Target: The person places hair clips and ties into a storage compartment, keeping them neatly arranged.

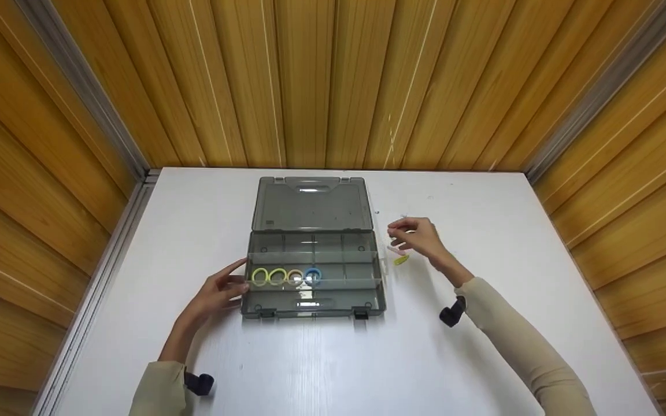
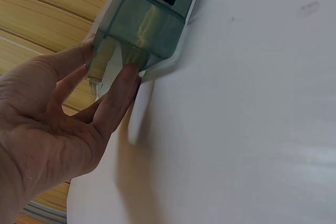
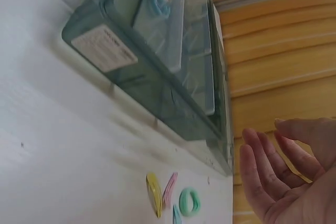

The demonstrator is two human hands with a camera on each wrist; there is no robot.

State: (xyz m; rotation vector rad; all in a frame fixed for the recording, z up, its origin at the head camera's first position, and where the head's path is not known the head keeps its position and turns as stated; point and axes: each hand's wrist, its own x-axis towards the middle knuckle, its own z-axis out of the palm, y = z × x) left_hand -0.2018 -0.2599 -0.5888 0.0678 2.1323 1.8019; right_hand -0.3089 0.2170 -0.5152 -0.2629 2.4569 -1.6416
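A grey translucent storage box [image 1: 339, 304] lies on the white table with its lid [image 1: 315, 209] folded back. In its middle row sit several coiled hair ties: yellow ones [image 1: 259, 284], a peach one [image 1: 295, 282] and a blue one [image 1: 313, 282]. My left hand [image 1: 217, 292] holds the box's left end between thumb and fingers. To the right of the box, my right hand [image 1: 420, 237] hovers with loosely bent fingers; I see nothing between them in the right wrist view. Below lie a yellow hair clip [image 3: 154, 194], a pink clip [image 3: 169, 189], a mint hair tie [image 3: 181, 202] and a light-blue piece [image 3: 177, 214].
Clear dividers [image 1: 353, 283] run along the box, and two latches [image 1: 361, 313] stick out at its front. A white label [image 3: 102, 48] is on its right end. Wood-look walls [image 1: 333, 86] stand behind and at both sides of the table [image 1: 310, 370].
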